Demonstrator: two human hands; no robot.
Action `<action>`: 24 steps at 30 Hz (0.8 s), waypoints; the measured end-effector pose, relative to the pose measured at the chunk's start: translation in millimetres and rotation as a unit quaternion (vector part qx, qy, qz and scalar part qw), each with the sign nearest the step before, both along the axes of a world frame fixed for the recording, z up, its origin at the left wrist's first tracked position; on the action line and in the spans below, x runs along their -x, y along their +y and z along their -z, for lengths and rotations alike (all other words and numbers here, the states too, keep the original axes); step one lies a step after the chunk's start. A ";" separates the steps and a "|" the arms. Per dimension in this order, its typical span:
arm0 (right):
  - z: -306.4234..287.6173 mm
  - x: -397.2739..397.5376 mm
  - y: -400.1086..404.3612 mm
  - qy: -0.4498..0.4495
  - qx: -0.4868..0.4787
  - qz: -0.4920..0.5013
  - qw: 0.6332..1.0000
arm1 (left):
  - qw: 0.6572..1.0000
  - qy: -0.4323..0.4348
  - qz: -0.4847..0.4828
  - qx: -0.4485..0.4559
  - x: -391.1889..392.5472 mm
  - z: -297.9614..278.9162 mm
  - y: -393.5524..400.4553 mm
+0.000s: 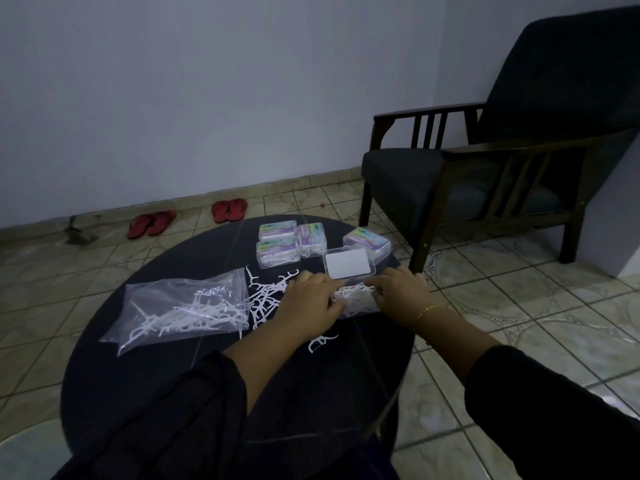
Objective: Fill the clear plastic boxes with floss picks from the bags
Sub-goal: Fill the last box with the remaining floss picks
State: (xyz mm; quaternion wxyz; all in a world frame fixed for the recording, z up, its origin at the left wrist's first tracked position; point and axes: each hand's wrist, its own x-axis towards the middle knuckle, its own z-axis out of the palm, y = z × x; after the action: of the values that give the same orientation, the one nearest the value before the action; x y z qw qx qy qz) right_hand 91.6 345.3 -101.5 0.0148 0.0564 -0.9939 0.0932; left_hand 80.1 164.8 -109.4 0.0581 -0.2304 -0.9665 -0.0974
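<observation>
Gathering a bunch of floss picks (353, 294) between both hands, the person works at the round dark worktop (166, 403); the left hand (311, 299) and right hand (398, 296) curl their fingers around the white bunch, just before the open clear box (349, 265); three filled boxes (291, 242) stand behind it, a fourth (367, 242) beside; a bag (180, 306) with more picks lies to the left, loose picks (266, 292) spilled at its mouth. To do this well, I judge the picks should be aligned one way, squeezed flat, then lowered into the box together; stray ones may snag the rim.
</observation>
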 end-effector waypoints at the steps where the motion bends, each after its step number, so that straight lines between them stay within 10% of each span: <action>1: 0.2 -0.9 0.8 0.008 0.003 0.000 1.000 | 1.000 0.003 -0.003 -0.002 -0.9 0.5 -2.3; 24: -1.8 2.5 -9.1 -0.001 -0.034 0.040 0.999 | 0.999 0.002 -0.010 -0.042 5.8 -13.4 6.7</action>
State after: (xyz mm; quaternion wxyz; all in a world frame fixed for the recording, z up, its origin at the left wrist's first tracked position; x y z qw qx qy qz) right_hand 89.1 336.2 -99.7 0.0155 0.0171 -0.9980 0.0583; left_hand 74.3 171.4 -96.1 0.0707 -0.2185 -0.9636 -0.1366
